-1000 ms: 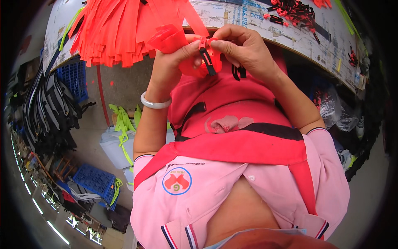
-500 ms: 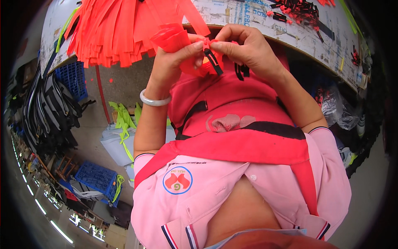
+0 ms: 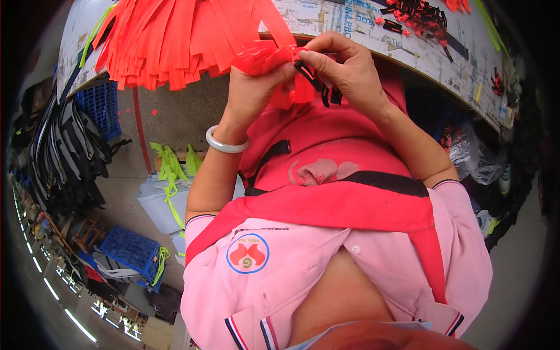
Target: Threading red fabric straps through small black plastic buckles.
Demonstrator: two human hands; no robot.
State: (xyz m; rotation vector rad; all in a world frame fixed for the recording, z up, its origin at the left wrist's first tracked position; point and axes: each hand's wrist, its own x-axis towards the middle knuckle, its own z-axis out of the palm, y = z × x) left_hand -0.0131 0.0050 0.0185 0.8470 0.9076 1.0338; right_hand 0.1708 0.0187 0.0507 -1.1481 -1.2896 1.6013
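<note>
My left hand [image 3: 256, 90] is closed on several orange-red zipper strips [image 3: 259, 58], held just off the table's near edge. My right hand [image 3: 350, 70] pinches at the end of the strips, close to a red zipper slider with a black pull [image 3: 304, 71]. More black pulls [image 3: 332, 95] dangle below the right fingers, partly hidden by them. One red strip end [image 3: 303, 92] hangs down between the hands. A thick bundle of the same strips [image 3: 169, 44] drapes over the table edge beside my left hand, and a strip runs down from it toward the fingers.
A pile of red sliders with black pulls [image 3: 417, 17] lies on the worn white table [image 3: 373, 44] at the far right. Blue crates [image 3: 131, 251] stand on the floor at left, near hanging grey-black strips [image 3: 70, 151]. A clear plastic bag [image 3: 472, 154] is below the table at right.
The strips in my left hand have tipped lower and toward the right hand. The black pull has swung to a slant, and a red strip end now hangs between the hands.
</note>
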